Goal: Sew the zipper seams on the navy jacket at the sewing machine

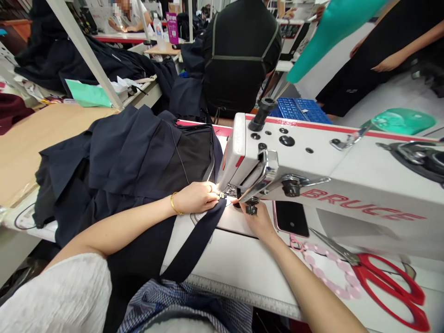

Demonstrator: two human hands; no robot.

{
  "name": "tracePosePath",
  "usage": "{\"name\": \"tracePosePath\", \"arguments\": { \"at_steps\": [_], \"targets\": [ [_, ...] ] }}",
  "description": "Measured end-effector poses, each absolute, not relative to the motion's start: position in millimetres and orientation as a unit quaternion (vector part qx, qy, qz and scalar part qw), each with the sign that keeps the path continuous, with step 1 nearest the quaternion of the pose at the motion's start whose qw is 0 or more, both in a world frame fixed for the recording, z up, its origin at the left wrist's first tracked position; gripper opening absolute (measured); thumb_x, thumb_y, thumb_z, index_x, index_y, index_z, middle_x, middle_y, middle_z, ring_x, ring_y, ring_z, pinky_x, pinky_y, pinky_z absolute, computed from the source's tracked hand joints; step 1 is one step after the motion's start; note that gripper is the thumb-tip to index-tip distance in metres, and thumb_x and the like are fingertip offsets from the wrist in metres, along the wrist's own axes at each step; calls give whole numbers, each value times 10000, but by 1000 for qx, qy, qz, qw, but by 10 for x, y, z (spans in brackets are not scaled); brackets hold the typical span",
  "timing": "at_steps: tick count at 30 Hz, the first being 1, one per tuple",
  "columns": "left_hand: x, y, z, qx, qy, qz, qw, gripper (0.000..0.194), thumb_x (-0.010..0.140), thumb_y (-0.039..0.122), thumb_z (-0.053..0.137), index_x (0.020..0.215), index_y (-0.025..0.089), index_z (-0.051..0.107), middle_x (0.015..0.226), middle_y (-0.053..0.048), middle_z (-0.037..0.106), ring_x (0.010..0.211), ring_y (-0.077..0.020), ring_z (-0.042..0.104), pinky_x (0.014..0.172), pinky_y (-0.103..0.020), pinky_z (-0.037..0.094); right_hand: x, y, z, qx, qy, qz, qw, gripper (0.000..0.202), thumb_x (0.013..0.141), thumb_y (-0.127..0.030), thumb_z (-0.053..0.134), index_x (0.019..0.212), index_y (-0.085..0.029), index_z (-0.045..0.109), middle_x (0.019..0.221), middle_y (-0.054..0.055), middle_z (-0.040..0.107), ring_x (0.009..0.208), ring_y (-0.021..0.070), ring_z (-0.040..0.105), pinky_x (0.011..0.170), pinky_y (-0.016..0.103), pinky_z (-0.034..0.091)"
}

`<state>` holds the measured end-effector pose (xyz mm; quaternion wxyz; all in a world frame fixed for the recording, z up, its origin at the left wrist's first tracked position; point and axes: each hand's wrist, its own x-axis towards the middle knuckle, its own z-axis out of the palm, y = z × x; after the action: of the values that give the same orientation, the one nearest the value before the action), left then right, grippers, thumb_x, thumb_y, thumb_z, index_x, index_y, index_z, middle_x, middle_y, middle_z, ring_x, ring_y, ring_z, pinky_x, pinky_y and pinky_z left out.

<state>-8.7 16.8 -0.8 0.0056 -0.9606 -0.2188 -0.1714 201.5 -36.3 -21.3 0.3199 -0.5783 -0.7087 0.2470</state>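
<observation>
A white sewing machine [333, 175] with red lettering stands at the centre right. My left hand [197, 197], with a yellow bracelet at the wrist, has its fingers closed on the upper end of a dark navy fabric strip [197, 245], just left of the needle area. The strip hangs diagonally down over the white machine bed. My right hand [256, 216] is beside the presser foot, partly hidden behind the machine's metal parts; what its fingertips hold cannot be made out. Dark navy garments [135, 152] lie piled to the left of my left hand.
Red-handled scissors [391, 286], a pink beaded strap [329, 273] and a black phone [291, 218] lie right of my right hand. A ruler tape [243, 293] lines the front edge. A person in black [243, 55] sits ahead; others are behind.
</observation>
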Motion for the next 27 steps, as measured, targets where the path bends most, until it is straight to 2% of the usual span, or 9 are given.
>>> {"name": "tracePosePath", "arguments": {
  "at_steps": [3, 6, 13, 21, 24, 27],
  "targets": [
    [-103, 126, -14, -961, -220, -168, 0, 205, 852, 262, 452, 757, 160, 602, 754, -26, 584, 705, -126, 522, 596, -233, 374, 2016, -377, -156, -562, -722, 253, 313, 330, 851, -320, 373, 722, -185, 644, 713, 56, 650, 727, 207, 606, 669, 294, 451],
    [-104, 120, -11, -959, -230, -163, 5, 203, 842, 270, 472, 736, 160, 606, 699, -25, 563, 687, -131, 518, 571, -233, 367, 2020, -397, -131, -544, -750, 238, 291, 313, 856, -332, 379, 777, -200, 652, 782, 39, 664, 741, 194, 602, 667, 284, 439],
    [-71, 181, -10, -958, -241, -155, 13, 206, 833, 266, 480, 710, 163, 610, 582, -14, 495, 658, -143, 517, 544, -236, 355, 2056, -397, -152, -543, -774, 197, 260, 391, 887, -316, 310, 699, -186, 627, 680, 50, 629, 673, 181, 585, 599, 259, 416],
    [-81, 184, 20, -957, -253, -139, -5, 225, 843, 262, 451, 706, 165, 601, 635, -26, 526, 716, -149, 523, 587, -238, 379, 2061, -398, -134, -547, -761, 219, 271, 385, 879, -338, 326, 708, -189, 638, 677, 49, 634, 700, 195, 590, 619, 272, 423],
    [-63, 99, 79, -947, -299, -117, -30, 304, 849, 407, 435, 752, 171, 602, 732, -45, 566, 784, -174, 522, 616, -255, 404, 2059, -394, -149, -537, -754, 242, 289, 362, 872, -365, 354, 756, -192, 651, 744, 41, 656, 718, 189, 598, 639, 271, 428],
    [-56, -40, 123, -934, -337, -109, -48, 510, 738, 635, 465, 792, 144, 592, 867, -85, 578, 895, -223, 503, 730, -311, 432, 2061, -391, -171, -528, -760, 230, 300, 372, 880, -389, 349, 771, -195, 648, 784, 31, 664, 746, 177, 603, 660, 259, 434]
  ]
}}
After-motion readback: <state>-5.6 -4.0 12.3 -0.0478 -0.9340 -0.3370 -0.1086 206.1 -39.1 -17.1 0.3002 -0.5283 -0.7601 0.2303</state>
